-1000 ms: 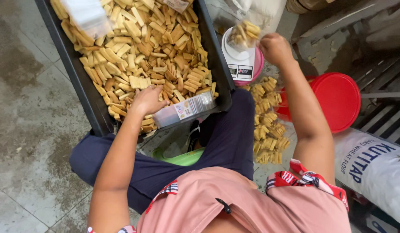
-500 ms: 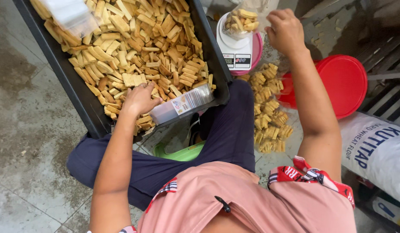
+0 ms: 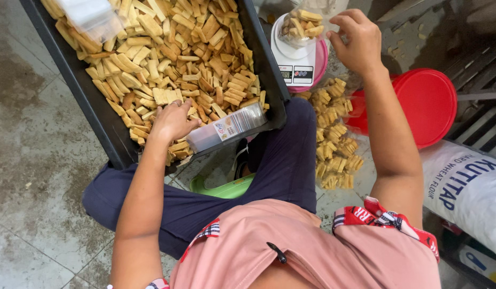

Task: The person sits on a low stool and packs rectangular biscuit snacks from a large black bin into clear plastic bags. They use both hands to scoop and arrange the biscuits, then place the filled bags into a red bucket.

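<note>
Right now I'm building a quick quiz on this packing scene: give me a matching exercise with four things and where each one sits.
Things:
1. left hand
2. clear bag of biscuit sticks
3. red lid
4. stack of flat clear bags

Places:
A. on the white scale
B. on the floor, right of the filled packets
C. among the loose sticks in the black tray
D. at the tray's near corner, by the knee

Pairs: 1-C, 2-A, 3-B, 4-D
</note>
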